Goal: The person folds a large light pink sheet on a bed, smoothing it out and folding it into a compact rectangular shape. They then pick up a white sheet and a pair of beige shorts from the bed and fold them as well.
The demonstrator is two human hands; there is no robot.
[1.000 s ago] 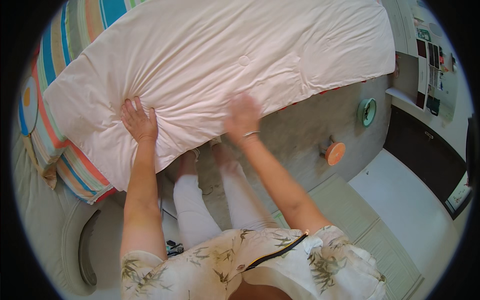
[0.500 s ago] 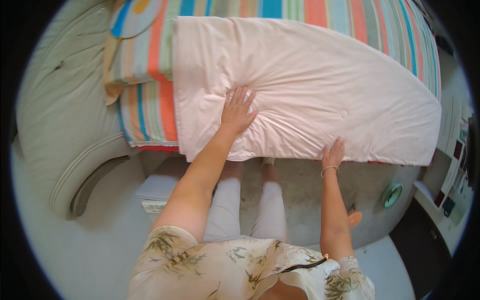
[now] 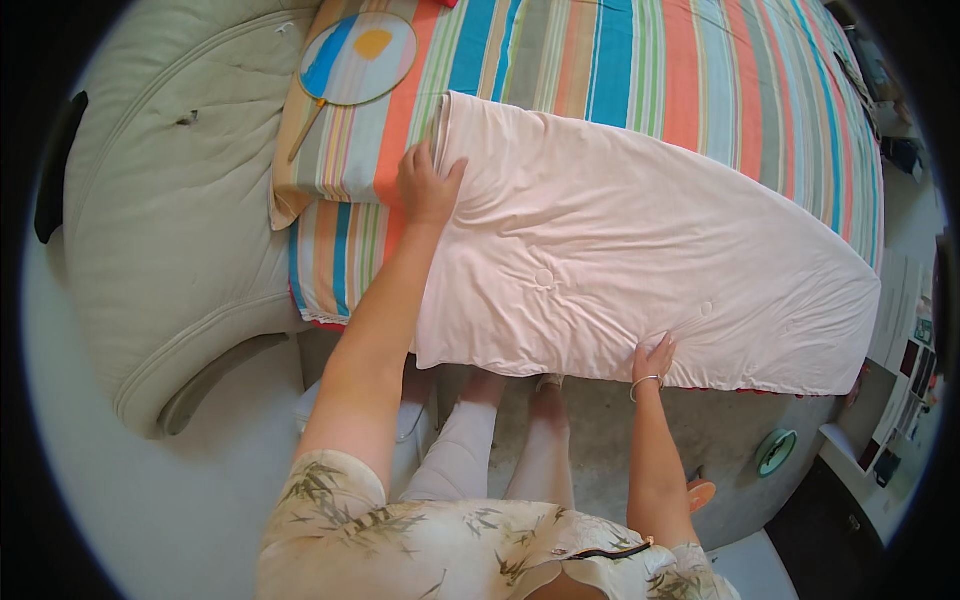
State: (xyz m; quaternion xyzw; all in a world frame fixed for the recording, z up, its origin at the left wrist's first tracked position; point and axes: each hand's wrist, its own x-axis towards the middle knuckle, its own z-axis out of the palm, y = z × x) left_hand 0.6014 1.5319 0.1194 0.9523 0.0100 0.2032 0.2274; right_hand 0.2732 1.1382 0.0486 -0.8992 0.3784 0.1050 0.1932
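Note:
A pale pink folded quilt [image 3: 600,220] lies along the near side of the bed, wrinkled, with small round stitched marks. My left hand [image 3: 430,185] is at its left edge, thumb apart from the fingers. The thumb rests over the pink cloth and the fingers lie beside the edge, against the striped pillow [image 3: 350,170]. Lower right, my right hand [image 3: 654,357], wearing a bracelet, rests flat on the quilt's near edge with its fingers stretched out.
A striped sheet [image 3: 640,80] covers the bed. On the pillow lies a round hand fan [image 3: 358,60]. A padded cream headboard [image 3: 180,220] curves along the left. On the floor at right are a green round object [image 3: 776,453] and an orange slipper-like item [image 3: 701,494].
My left hand has left the middle of the quilt and moved to its left edge. My right hand stays at the near edge. The view has shifted, showing more of the bed and fan.

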